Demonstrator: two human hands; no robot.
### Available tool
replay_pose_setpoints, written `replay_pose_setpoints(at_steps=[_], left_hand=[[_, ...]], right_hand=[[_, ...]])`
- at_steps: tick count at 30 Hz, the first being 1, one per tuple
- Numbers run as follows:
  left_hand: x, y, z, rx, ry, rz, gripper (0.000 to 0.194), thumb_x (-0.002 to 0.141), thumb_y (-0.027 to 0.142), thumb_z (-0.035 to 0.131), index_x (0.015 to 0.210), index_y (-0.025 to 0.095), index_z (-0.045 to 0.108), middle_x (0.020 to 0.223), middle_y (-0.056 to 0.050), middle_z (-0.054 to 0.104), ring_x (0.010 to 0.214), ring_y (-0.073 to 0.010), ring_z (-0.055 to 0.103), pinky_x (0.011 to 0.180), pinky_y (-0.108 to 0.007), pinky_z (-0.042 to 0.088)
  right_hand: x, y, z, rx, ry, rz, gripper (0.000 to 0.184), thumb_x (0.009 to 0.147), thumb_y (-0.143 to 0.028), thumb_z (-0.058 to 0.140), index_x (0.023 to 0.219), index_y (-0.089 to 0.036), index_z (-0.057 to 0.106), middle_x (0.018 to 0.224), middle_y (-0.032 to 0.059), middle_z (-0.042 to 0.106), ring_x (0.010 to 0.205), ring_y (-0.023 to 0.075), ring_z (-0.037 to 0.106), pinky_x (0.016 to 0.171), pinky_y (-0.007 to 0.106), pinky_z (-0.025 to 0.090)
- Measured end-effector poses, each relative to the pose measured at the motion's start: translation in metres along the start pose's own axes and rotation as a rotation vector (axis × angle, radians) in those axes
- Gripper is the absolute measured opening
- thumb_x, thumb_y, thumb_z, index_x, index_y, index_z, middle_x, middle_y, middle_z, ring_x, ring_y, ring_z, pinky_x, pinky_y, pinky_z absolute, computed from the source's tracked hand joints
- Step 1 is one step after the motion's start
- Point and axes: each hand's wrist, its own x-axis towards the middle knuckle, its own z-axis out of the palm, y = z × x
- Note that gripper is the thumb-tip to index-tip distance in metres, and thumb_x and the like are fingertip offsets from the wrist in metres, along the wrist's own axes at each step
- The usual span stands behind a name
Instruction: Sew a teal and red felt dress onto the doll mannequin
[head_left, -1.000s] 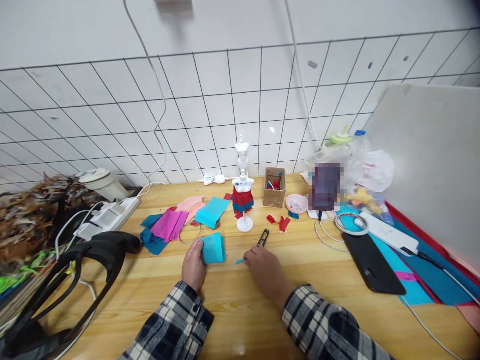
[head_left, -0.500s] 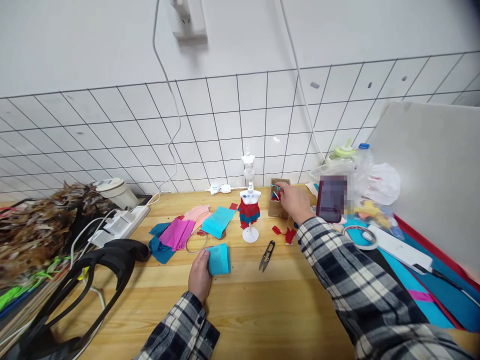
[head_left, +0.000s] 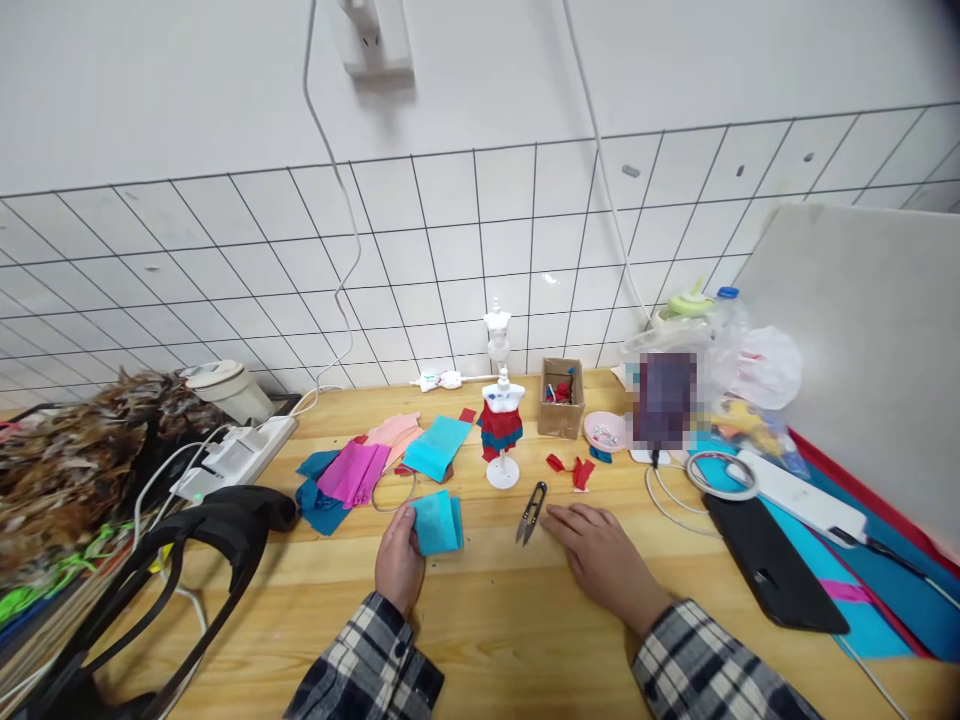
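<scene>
My left hand is closed on a folded piece of turquoise fabric, pinched at its left edge. My right hand lies on the table, fingers stretched out, holding nothing. Its fingertips are beside the black thread snips, whose blades point toward me. Behind the snips stands a small white dress-form mannequin on a round base, dressed in a red and blue fabric piece. A second white mannequin is behind it. Red fabric scraps lie to the right of the mannequin.
Pink, magenta and turquoise fabric pieces lie at left. A cardboard box with scraps and a pink dish of small items stand at the back. Black phone and cable coil are at right; a black headset-like frame at left.
My right hand has left the cardboard box and come back toward me, down onto the table by the snips. The box and pink dish are uncovered. My left hand still holds the turquoise fabric.
</scene>
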Motion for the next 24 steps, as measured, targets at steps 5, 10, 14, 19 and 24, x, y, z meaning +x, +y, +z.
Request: replay_pose_setpoints(at_steps=[5,10,14,19,24], left_hand=[[0.002,0.001,-0.001,-0.015,-0.034,-0.014,0.030,0.075,0.025,0.048,0.098,0.016,0.065,0.110,-0.017,0.069,0.105,-0.0337,0.064,0.096,-0.053,0.050],[0.005,0.005,-0.005,-0.059,-0.042,-0.045,0.030,0.071,0.026,0.051,0.097,0.016,0.064,0.110,-0.018,0.068,0.106,-0.0349,0.063,0.097,-0.055,0.049],[0.005,0.012,-0.009,-0.123,-0.061,-0.091,0.027,0.068,0.027,0.056,0.092,0.018,0.065,0.107,-0.016,0.069,0.107,-0.0347,0.062,0.099,-0.053,0.048],[0.010,0.027,-0.009,-0.344,-0.066,-0.258,0.023,0.069,0.033,0.060,0.086,0.019,0.066,0.105,-0.014,0.069,0.110,-0.0344,0.058,0.106,-0.054,0.039],[0.014,0.046,-0.014,-0.600,-0.060,-0.382,0.023,0.076,0.042,0.054,0.078,0.020,0.058,0.079,-0.007,0.064,0.084,-0.0256,0.062,0.085,-0.044,0.052]], right_hand=[[0.010,-0.007,-0.002,-0.012,-0.011,0.008,0.055,0.084,-0.004,0.045,0.133,-0.028,0.055,0.134,0.0054,0.057,0.120,0.0210,0.048,0.101,0.037,0.032],[0.031,-0.019,0.001,-0.030,-0.028,-0.052,0.048,0.086,-0.007,0.047,0.127,-0.030,0.056,0.132,0.0046,0.057,0.123,0.0228,0.045,0.103,0.042,0.026],[0.021,-0.008,-0.002,-0.122,0.039,0.177,0.025,0.094,-0.025,0.049,0.114,-0.029,0.064,0.099,0.0063,0.065,0.097,0.0238,0.053,0.087,0.040,0.035],[0.023,0.003,-0.004,-0.097,0.217,0.373,0.037,0.092,-0.028,0.051,0.128,-0.019,0.056,0.117,0.0128,0.060,0.108,0.0276,0.051,0.092,0.040,0.037],[0.083,-0.027,0.010,0.171,0.169,0.282,0.052,0.092,-0.031,0.049,0.140,-0.014,0.042,0.132,0.0134,0.054,0.120,0.0226,0.050,0.096,0.032,0.040]])
